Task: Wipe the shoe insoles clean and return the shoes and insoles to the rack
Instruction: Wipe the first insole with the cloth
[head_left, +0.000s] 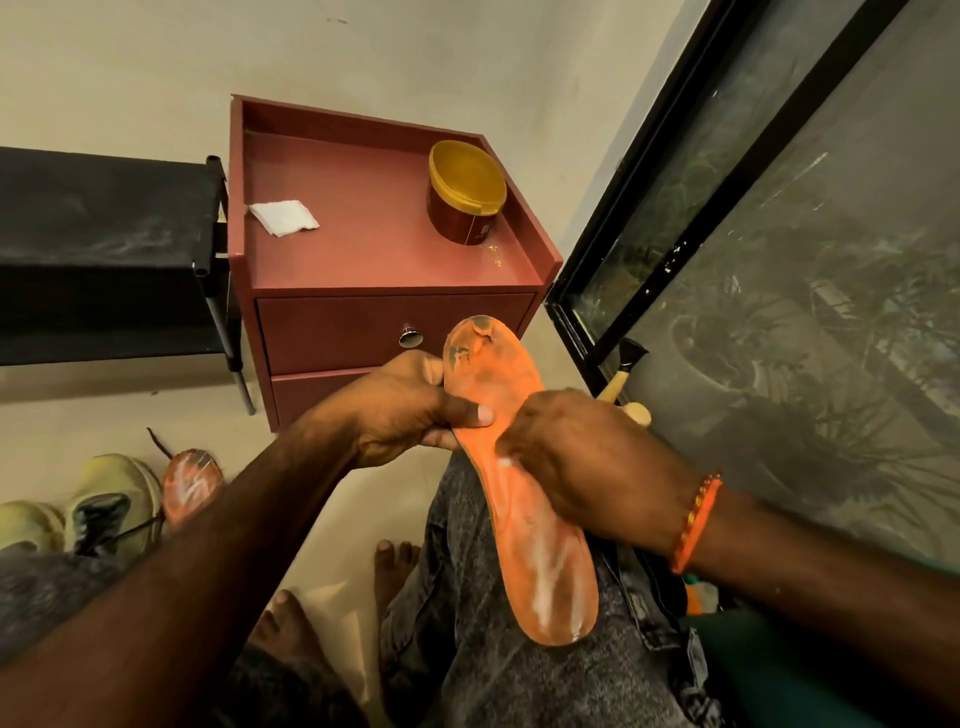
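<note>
Black shoe rack (98, 249) stands at left, well apart from my hands; red bedside cabinet (374, 228) is just beside it, drawer front facing me. On the cabinet top: a gold-lidded jar (466, 192) and a folded white wipe (283, 217), well apart from each other.

Pale yellow-green sneakers (98, 501) sit on the floor at lower left, second orange insole (191, 486) lying against them, streaked white.

Orange insole (519, 499) in hand runs along my thigh, heel end resting on my jeans, worn toe end raised toward the cabinet.

Left hand (410, 410): thumb clamped on the top face, fingers curled behind the edge near the toe end. Right hand (587, 457): fingers curled down onto mid-insole, something white just showing under them; I cannot tell whether it is cloth or paste.

Judgement: wiping is mid-way; white streaks cover the heel half and dark grime sits at the toe.

Method note: keep the left pinch firm so the insole does not buckle, stroke lengthwise heel to toe, press harder on the dark patches.
</note>
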